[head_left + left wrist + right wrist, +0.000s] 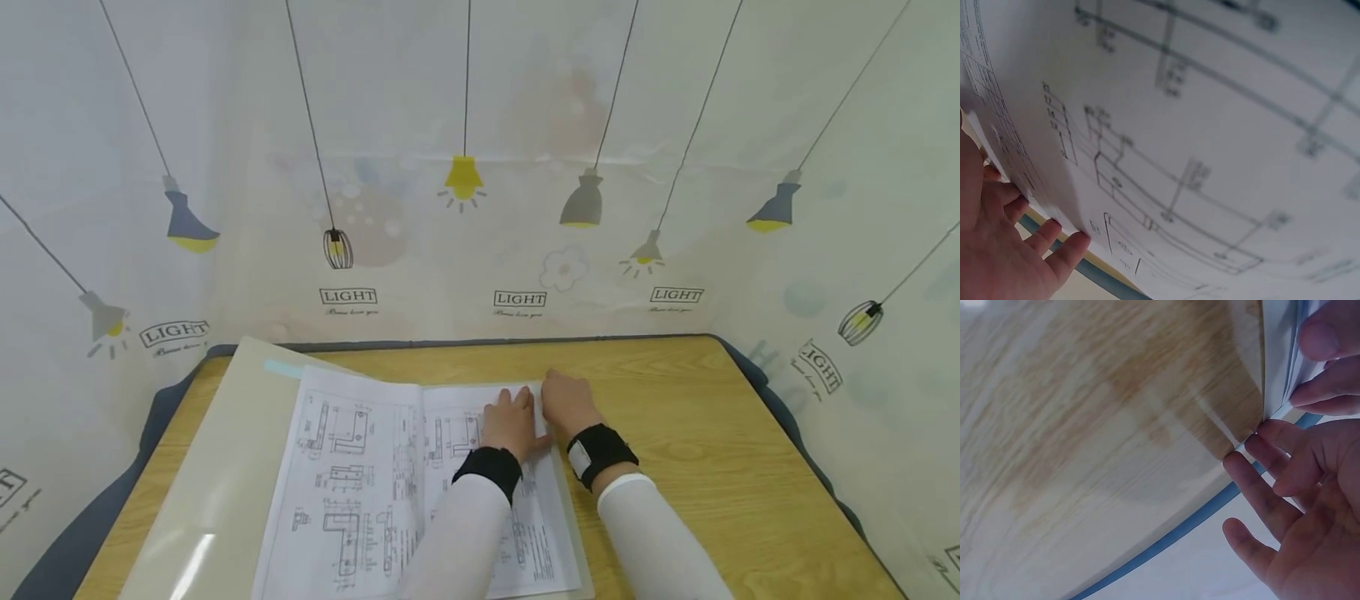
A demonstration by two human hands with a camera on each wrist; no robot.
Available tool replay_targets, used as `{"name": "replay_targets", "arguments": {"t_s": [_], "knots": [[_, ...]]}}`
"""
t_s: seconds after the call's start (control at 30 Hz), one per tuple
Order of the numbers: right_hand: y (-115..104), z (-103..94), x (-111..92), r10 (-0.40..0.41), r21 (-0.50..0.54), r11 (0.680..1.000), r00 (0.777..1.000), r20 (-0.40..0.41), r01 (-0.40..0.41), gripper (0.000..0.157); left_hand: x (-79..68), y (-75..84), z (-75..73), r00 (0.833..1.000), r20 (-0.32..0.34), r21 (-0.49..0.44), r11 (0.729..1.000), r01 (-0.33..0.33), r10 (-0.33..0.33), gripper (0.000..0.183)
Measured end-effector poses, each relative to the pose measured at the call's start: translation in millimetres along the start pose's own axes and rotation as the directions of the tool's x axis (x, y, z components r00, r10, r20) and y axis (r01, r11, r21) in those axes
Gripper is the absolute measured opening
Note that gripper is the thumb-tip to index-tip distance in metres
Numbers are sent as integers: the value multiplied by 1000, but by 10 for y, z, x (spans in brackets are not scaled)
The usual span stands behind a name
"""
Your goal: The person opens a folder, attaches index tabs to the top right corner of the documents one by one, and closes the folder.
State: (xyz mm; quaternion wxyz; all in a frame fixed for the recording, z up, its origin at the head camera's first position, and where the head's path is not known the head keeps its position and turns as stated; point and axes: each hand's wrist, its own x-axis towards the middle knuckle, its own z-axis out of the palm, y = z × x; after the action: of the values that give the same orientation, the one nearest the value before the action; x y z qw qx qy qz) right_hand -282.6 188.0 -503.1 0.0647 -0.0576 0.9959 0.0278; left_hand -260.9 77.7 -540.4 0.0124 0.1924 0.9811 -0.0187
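So from my seat at the far end I've got a big folder [198, 475] lying open on the wooden table [720, 467], over toward the left half of it. Its beige cover sticks out well past the papers on that side, with a pale blue strip [283, 367] near the top. The left page [330, 492] and the right page [540, 521] both carry line drawings of what look like brackets (way too small for me to read the numbers).

My left hand [512, 427] is on the upper part of the right page, fingers mostly straight and a bit spread, thumb out toward the page's outer edge. Over on the left wrist camera, its fingertips touch the paper.

My right hand [568, 405] is just beside it, up at the top right corner of the folder. On the right wrist camera the fingertips meet the edge of the sheets, fingers slightly bent and the little finger sticking out apart. Honestly can't tell whether it's pinching the sheets or only touching them.

Both wrists wear black straps, with white sleeves [663, 542] behind them. Past the table's dark blue rim [420, 343] there's a pale wall covering [420, 83] printed with hanging lamps and the word LIGHT, over and over.
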Motion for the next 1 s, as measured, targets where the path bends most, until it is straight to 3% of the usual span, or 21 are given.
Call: {"name": "replay_targets", "arguments": {"t_s": [0.57, 0.8, 1.0], "knots": [[82, -40, -67, -76, 48, 996, 997, -21, 77, 11, -25, -44, -2, 996, 7, -53, 995, 86, -85, 77], [67, -67, -78, -80, 40, 996, 997, -7, 80, 12, -25, -143, 30, 999, -19, -71, 997, 43, -44, 73], [62, -69, -95, -75, 36, 996, 997, -33, 76, 15, -117, -252, -143, 1000, 0, -127, 992, -18, 18, 65]]}}
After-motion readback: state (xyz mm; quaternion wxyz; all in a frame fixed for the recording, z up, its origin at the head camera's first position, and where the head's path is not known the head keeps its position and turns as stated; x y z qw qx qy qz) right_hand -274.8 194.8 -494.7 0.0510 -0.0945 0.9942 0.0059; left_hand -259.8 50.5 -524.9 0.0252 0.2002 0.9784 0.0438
